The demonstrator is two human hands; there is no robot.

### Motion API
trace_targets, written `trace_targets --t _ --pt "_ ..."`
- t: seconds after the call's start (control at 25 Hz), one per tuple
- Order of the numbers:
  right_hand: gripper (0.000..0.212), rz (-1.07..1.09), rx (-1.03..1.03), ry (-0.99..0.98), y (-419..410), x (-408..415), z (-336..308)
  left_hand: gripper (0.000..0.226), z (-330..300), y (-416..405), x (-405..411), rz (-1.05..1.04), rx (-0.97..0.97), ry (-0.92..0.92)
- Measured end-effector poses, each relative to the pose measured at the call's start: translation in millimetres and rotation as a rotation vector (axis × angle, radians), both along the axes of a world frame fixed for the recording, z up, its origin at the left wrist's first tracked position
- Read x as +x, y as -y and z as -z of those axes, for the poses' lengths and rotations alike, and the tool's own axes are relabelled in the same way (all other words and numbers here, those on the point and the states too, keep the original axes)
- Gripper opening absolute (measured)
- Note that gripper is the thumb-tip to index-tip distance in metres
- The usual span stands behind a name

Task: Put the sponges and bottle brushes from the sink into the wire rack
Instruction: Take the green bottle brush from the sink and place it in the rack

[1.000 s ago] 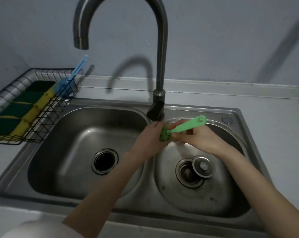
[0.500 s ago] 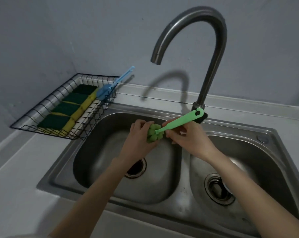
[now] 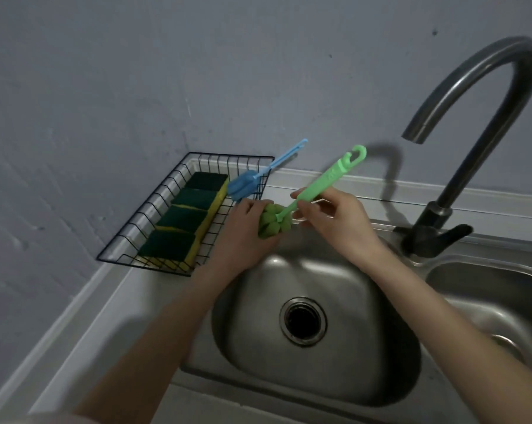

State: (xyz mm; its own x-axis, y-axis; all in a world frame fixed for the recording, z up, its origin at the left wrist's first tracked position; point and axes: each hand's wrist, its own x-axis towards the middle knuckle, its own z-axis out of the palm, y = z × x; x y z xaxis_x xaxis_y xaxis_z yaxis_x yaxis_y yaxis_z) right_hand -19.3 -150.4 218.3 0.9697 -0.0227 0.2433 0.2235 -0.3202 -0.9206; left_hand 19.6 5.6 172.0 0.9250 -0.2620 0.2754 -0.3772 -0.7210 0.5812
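Note:
A green bottle brush [image 3: 319, 185] is held in both hands above the back left rim of the sink [image 3: 258, 347]. My left hand [image 3: 243, 231] is wrapped around its green sponge head. My right hand [image 3: 335, 218] pinches the handle, which slants up to the right. The black wire rack [image 3: 154, 209] stands on the counter to the left, just beyond my left hand. Inside it lie several green-and-yellow sponges [image 3: 182, 228] in a row. A blue bottle brush [image 3: 246, 183] leans on its far right corner, handle sticking out over the rim.
A tall curved tap [image 3: 460, 166] stands to the right of my hands, behind the divider of the double sink. The left basin's drain [image 3: 303, 321] lies below my arms. A grey wall closes off the back and the left.
Both hands have carried the green brush left from over the right basin to beside the rack. My view has swung left with them.

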Motion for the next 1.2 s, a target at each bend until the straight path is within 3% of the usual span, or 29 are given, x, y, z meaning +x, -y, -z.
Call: trace_targets --t 0.16,0.32,0.48,0.76,1.04,1.2 --pt "0.025 0.029 0.056 0.030 -38.4 19.1 -6.5 0.058 -5.0 -39.3 25.8 0.047 0.000 -0.006" --pt "0.009 0.105 0.116 0.022 -62.3 40.9 -11.0 0.056 -9.3 -69.5 49.0 0.105 -0.058 -0.024" --pt "0.023 0.145 0.142 0.001 -72.6 67.6 -16.8 0.055 -3.1 -86.0 76.1 0.109 -0.097 -0.088" --pt "0.005 0.235 0.028 0.027 -74.9 119.3 -8.4 0.045 15.1 -80.1 135.2 0.139 -0.141 -0.237" --pt "0.013 0.304 0.057 -0.071 -67.6 158.0 22.8 0.046 42.0 -67.8 174.3 0.160 -0.104 -0.282" --pt "0.005 0.327 0.109 -0.131 -59.4 164.0 45.6 0.049 56.4 -64.9 179.7 0.173 -0.056 -0.332"
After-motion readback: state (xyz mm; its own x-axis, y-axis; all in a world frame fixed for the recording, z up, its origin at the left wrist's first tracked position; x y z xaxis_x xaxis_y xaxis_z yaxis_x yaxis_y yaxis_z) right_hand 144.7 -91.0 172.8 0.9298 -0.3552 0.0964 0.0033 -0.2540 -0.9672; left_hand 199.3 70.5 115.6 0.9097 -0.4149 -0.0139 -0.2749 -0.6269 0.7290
